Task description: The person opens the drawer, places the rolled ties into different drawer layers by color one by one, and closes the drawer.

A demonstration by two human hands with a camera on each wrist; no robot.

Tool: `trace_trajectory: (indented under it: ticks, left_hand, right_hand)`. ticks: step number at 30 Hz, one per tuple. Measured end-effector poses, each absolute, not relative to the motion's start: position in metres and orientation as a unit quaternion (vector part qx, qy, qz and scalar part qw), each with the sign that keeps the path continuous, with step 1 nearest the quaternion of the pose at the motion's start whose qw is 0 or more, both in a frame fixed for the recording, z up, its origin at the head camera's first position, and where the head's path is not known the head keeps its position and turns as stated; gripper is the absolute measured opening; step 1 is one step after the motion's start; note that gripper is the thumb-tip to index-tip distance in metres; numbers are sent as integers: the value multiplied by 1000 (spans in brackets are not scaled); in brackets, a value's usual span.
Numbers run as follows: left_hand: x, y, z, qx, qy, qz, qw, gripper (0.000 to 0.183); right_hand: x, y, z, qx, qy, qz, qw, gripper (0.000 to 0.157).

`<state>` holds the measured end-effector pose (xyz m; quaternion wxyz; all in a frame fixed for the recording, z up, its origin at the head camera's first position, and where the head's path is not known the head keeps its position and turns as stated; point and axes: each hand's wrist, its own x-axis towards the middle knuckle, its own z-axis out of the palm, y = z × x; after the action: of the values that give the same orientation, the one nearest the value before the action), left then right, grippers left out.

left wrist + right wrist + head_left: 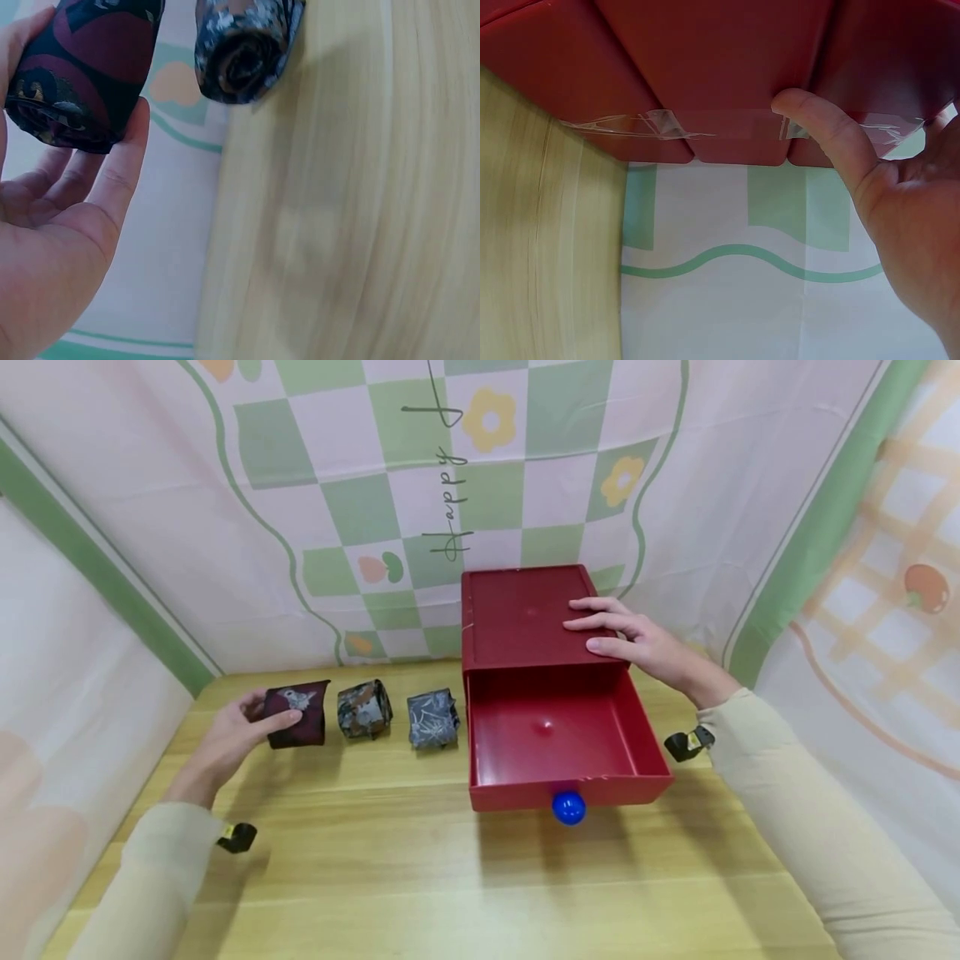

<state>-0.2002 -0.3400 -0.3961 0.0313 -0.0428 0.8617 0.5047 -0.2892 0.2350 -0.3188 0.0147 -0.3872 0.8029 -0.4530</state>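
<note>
My left hand [234, 733] grips a rolled-up dark maroon patterned cloth [306, 727], thumb across its near face. In the left wrist view, the fingers support the roll [101, 67], and its spiral end shows. To its right lie a camouflage-like rolled cloth [363, 710] and a grey rolled cloth [432, 720] with white lines. Beside the grey roll stands a red drawer box [525, 618]; its drawer [555, 735] is pulled out, with nothing inside. My right hand [633, 639] rests on the box top, fingers spread; its thumb touches the red surface in the right wrist view.
A blue ball knob [568, 807] sticks out from the drawer front. The wooden table [360, 860] extends toward me. Patterned curtain cloth [420, 468] hangs behind and on both sides. Clear tape [630, 124] crosses the side of the box.
</note>
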Motion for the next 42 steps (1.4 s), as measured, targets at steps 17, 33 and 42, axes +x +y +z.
trace_trajectory:
  ticks: [17, 33, 42]
  left_hand:
    - [-202, -266, -357, 29, 810, 585, 16, 72]
    - [-194, -219, -337, 95, 760, 641, -40, 47]
    - [-188, -200, -325, 121, 746, 653, -47, 47]
  right_hand:
    - [-289, 234, -319, -390, 802, -452, 13, 37]
    - [-289, 233, -317, -392, 797, -459, 15, 36]
    - [-290, 234, -318, -389, 797, -461, 20, 36]
